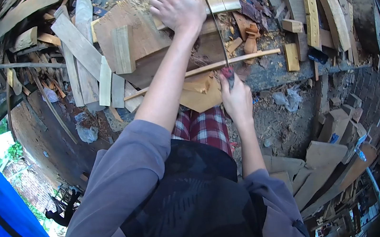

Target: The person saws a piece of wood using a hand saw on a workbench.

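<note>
My right hand [236, 94] is wrapped round the dark red handle of a saw, whose thin blade [217, 28] points away from me. The blade lies against a pale wooden piece [223, 2] near the top of the work surface. My left hand [176, 8] presses down on that piece left of the blade, its fingers bent and partly spread. Under my left forearm a long thin wooden strip [254, 56] runs crosswise, passing near the saw handle. A flat brown board [202, 98] lies close to my knees.
Loose planks [77, 44] and a short block [123, 49] lie at the left. A turned wooden piece [250, 38], a drilled wooden strip [310, 11] and a small dark object [317, 55] are at the right. Curved boards [325, 163] are piled at the lower right.
</note>
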